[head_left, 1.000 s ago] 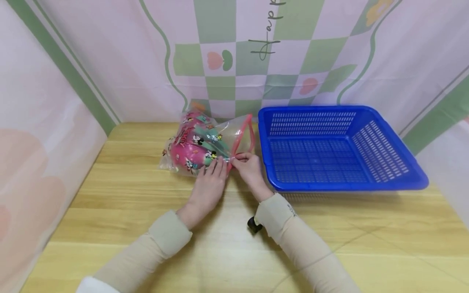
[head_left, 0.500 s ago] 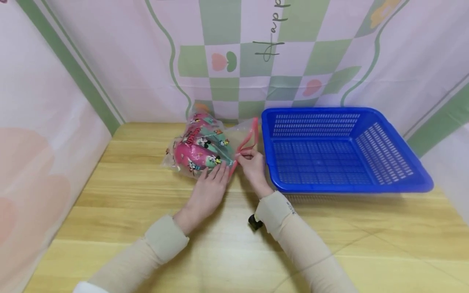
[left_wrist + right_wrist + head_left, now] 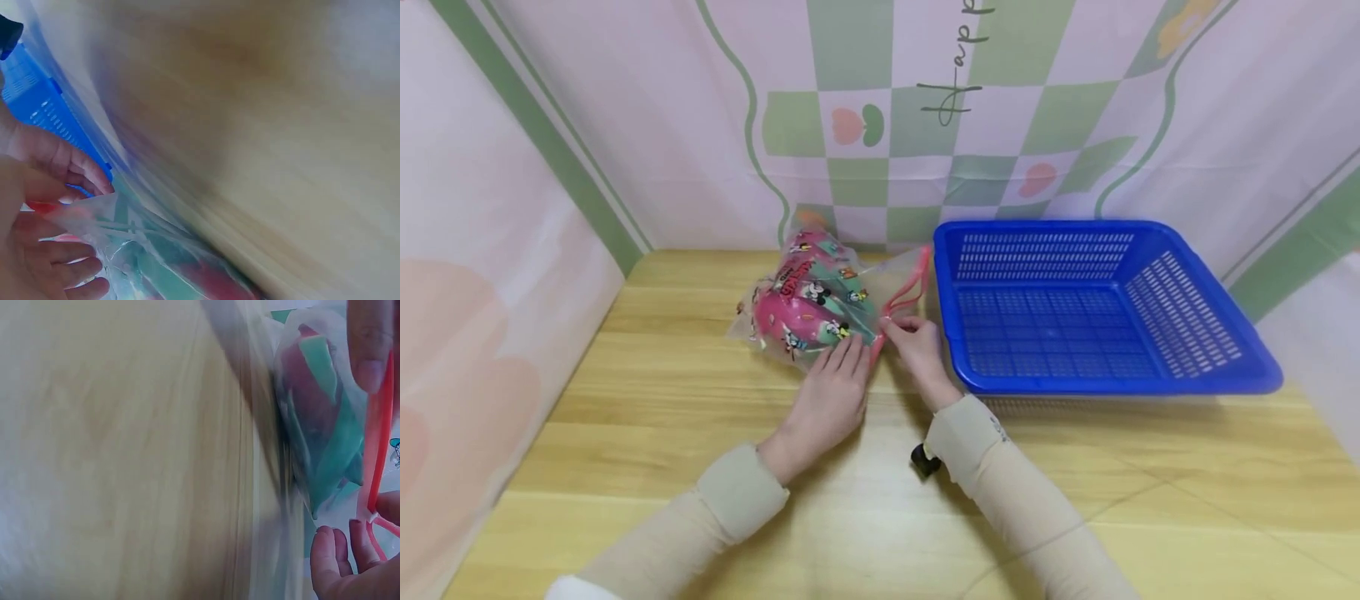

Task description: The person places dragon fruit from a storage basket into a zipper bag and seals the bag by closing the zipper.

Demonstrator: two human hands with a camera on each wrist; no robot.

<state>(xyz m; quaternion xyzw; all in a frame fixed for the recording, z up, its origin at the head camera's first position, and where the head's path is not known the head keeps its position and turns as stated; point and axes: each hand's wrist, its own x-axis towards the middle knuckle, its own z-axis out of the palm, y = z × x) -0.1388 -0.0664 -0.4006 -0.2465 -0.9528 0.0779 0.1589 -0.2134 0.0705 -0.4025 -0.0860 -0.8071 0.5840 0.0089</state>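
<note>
A clear zip bag (image 3: pixel 790 312) with cartoon prints lies on the table, with pink and green contents showing through. Along its right end runs a red zip strip (image 3: pixel 382 437), parted into two lines beyond a small white slider (image 3: pixel 370 516). My right hand (image 3: pixel 919 350) pinches the slider between thumb and fingers. My left hand (image 3: pixel 831 387) grips the near corner of the bag: the fingers lie over its top, and the thumb presses at the red strip in the right wrist view. Both hands are close together at the bag's mouth.
A blue plastic basket (image 3: pixel 1108 385) with slotted walls stands to the right, close by the bag's mouth. A patterned curtain (image 3: pixel 917 133) hangs behind the wooden table (image 3: pixel 662 467). A small black device (image 3: pixel 925 460) sits at the right wrist.
The right hand has moved the slider slightly away along the red strip, and the gap in the bag's mouth is narrower. The left hand stays at the near corner. The head view shifted slightly.
</note>
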